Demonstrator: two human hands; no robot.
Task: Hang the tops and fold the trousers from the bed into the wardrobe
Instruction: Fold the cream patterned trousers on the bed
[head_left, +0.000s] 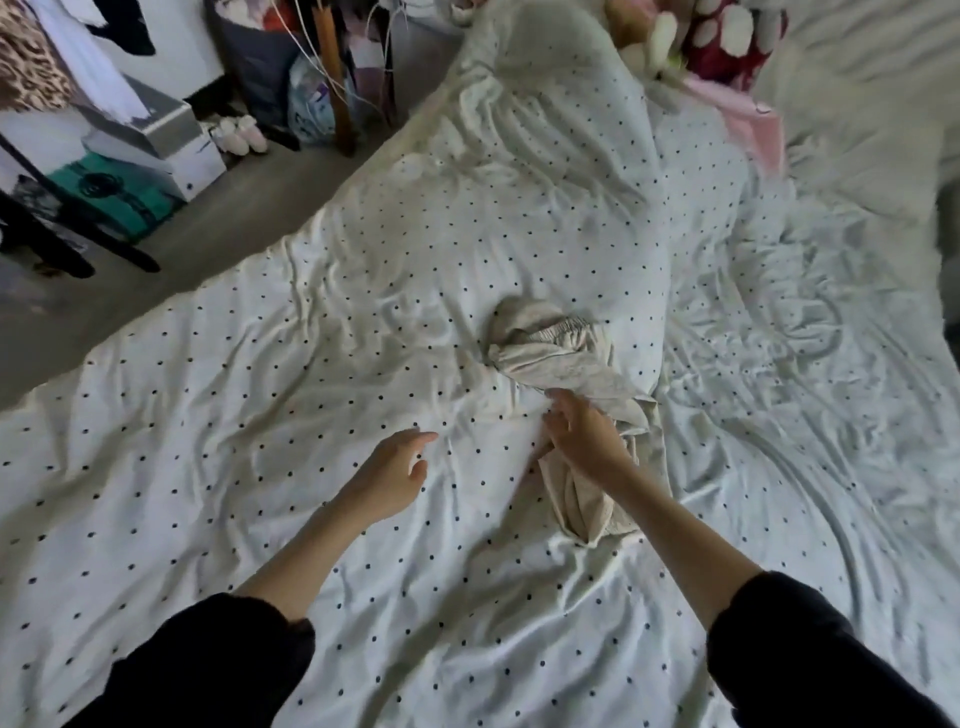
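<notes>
Right hand (584, 439) over the crumpled beige trousers (566, 364), fingers loosely spread, fingertips touching the cloth, nothing pinched; left hand (389, 475) relaxed and apart from them, holding nothing, hovering over the dotted sheet (260, 415); waistband just beyond the right fingertips, one leg bunched under the wrist; broad wrinkled sheet either side; bed edge far off left.
</notes>
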